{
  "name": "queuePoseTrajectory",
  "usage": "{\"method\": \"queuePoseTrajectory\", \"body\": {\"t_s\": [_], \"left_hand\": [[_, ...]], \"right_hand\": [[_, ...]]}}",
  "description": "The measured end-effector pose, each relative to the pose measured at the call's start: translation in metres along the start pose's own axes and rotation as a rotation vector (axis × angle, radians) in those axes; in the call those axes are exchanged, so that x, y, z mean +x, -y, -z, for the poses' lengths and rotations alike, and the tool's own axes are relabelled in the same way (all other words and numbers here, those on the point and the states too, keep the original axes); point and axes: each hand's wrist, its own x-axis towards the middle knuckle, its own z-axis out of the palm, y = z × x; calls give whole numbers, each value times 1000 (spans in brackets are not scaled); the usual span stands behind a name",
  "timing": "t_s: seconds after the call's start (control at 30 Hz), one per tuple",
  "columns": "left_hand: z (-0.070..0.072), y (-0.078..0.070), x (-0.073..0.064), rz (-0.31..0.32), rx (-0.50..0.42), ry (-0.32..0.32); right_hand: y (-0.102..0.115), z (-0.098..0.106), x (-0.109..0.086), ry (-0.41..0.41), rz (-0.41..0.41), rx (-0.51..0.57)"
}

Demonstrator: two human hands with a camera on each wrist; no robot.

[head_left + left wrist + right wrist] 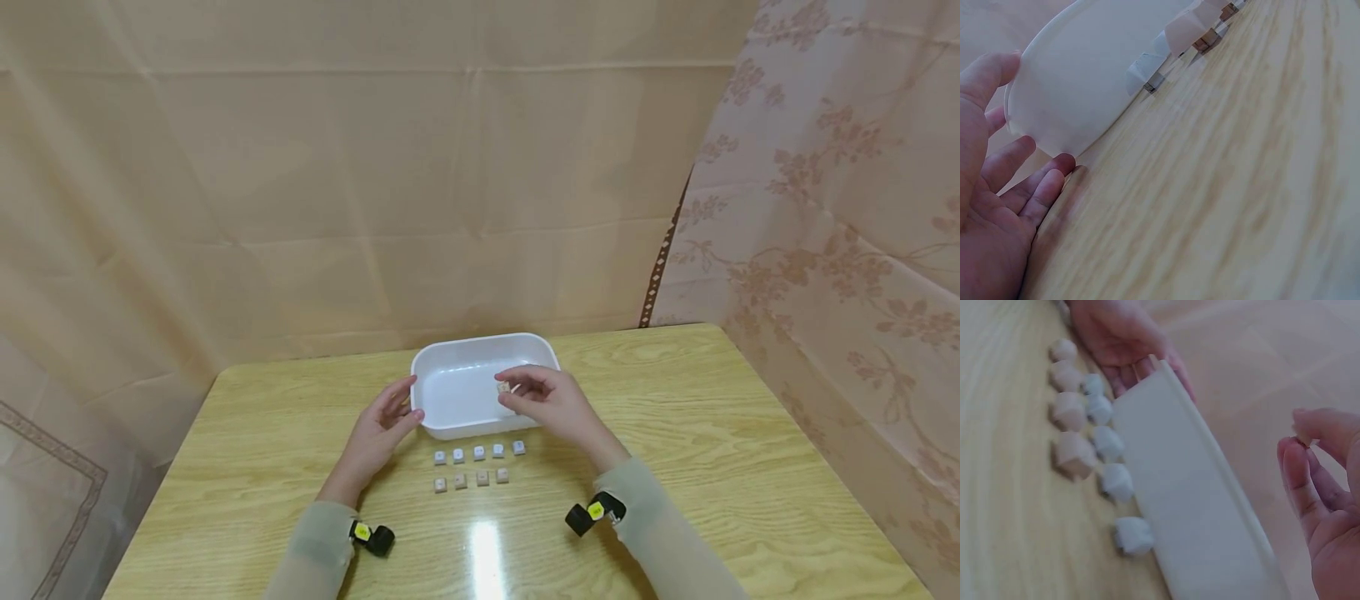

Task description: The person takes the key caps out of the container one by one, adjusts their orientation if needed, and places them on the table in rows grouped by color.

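Note:
My right hand [543,400] pinches a small beige keycap [503,387] between thumb and fingertips, over the right part of a white plastic tray [457,433]. In the right wrist view, that keycap [1304,440] barely shows between the fingertips. My left hand [378,429] touches the tray's left end from outside, its fingers relaxed. Seen from the left wrist, the fingertips [1063,164] meet the tray's outer wall [1079,87] close to the tabletop. A row of white keycaps [479,452] lies right in front of the tray, and a row of beige keycaps [482,477] lies nearer me.
The tray stands near the far edge of a wood-grain table [675,433]. Behind it hangs a beige curtain [420,208]. A flowered cloth [840,233] hangs along the right side. Each wrist carries a black strapped-on camera [382,541].

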Motion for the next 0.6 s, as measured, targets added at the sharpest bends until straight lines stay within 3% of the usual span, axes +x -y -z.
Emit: {"method": "queuePoseTrajectory", "body": {"t_s": [0.37, 0.6], "left_hand": [[0, 1, 3, 4, -6, 5], [1, 0, 2, 1, 5, 1]], "right_hand": [[-4, 0, -26, -1, -28, -76], [-3, 4, -40, 6, 24, -75]]}}
